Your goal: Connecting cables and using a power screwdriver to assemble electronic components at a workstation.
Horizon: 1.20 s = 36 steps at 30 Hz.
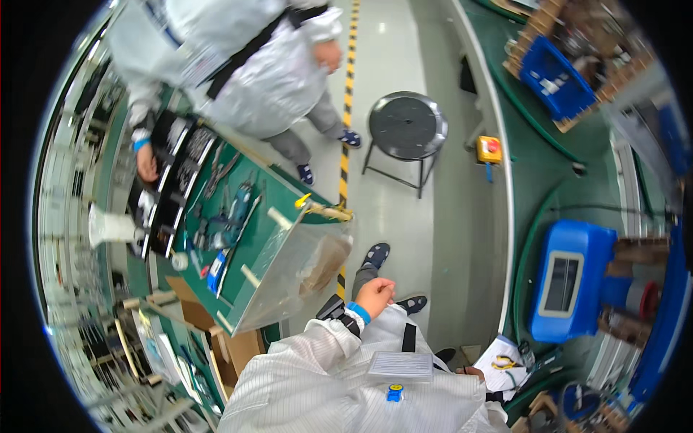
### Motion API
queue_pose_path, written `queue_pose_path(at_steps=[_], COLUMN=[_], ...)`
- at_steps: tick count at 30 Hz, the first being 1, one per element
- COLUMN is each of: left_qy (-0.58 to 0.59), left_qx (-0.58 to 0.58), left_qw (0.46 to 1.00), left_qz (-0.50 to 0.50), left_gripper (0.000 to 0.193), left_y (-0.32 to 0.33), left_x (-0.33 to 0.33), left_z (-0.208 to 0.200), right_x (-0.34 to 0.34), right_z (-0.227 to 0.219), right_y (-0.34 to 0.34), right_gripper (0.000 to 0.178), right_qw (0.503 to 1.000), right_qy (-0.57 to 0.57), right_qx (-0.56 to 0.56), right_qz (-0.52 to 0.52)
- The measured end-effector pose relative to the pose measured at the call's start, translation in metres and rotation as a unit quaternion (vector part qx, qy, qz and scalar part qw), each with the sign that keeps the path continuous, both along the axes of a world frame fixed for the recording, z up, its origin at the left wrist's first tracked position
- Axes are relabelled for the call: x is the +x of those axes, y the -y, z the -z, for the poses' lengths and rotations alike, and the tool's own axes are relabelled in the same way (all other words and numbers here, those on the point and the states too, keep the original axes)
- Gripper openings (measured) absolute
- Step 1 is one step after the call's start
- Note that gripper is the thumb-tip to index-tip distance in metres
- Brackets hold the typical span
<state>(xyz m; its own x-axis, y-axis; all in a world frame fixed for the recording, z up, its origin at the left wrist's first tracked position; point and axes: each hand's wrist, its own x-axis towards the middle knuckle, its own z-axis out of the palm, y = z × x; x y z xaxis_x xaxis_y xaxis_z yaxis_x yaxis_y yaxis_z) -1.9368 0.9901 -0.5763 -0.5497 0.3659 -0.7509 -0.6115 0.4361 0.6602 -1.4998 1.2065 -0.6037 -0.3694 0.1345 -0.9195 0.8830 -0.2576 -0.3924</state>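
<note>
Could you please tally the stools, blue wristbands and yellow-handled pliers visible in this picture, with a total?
Black stool: 1
Blue wristbands: 2
Yellow-handled pliers: 1
Total: 4

At the lower right now, yellow-handled pliers point(506, 363) are seen laid on a white sheet of paper point(496, 379), the paper set at a slant; the tool's jaws cannot be made out. Over to the left, clear plastic sheeting point(278, 292) is hung, wrinkled and see-through.
</note>
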Motion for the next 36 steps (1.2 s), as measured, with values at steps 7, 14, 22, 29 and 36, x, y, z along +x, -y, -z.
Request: queue_pose_path(at_steps=[7, 14, 22, 29, 36], left_qy=[-0.290, -0.442, -0.290, -0.360, -0.421], left_qx=[0.044, -0.339, -0.559, -0.517, -0.152], left_qw=[0.926, 0.810, 0.770, 0.766, 0.892], left_qz=[-0.238, -0.186, -0.099, -0.128, -0.061], left_gripper=[0.010, 0.034, 0.065, 0.049, 0.043], left_y=[0.103, 0.309, 0.338, 0.376, 0.205], left_x=[-0.135, -0.275, -0.310, -0.282, -0.311], left_z=[-0.092, -0.111, -0.112, -0.117, -0.230], right_x=[-0.161, -0.293, -0.354, -0.457, -0.549], right_z=[-0.069, -0.118, -0.104, -0.128, -0.204], right_y=[-0.049, -0.055, -0.047, -0.036, 0.025], right_gripper=[0.028, 0.020, 0.018, 0.018, 0.031], right_qw=[0.988, 0.994, 0.997, 0.996, 0.978], right_qy=[0.010, 0.018, 0.037, 0.007, -0.200], right_qx=[0.132, 0.098, 0.038, 0.080, -0.037], right_qz=[-0.079, 0.038, -0.056, -0.035, -0.049])
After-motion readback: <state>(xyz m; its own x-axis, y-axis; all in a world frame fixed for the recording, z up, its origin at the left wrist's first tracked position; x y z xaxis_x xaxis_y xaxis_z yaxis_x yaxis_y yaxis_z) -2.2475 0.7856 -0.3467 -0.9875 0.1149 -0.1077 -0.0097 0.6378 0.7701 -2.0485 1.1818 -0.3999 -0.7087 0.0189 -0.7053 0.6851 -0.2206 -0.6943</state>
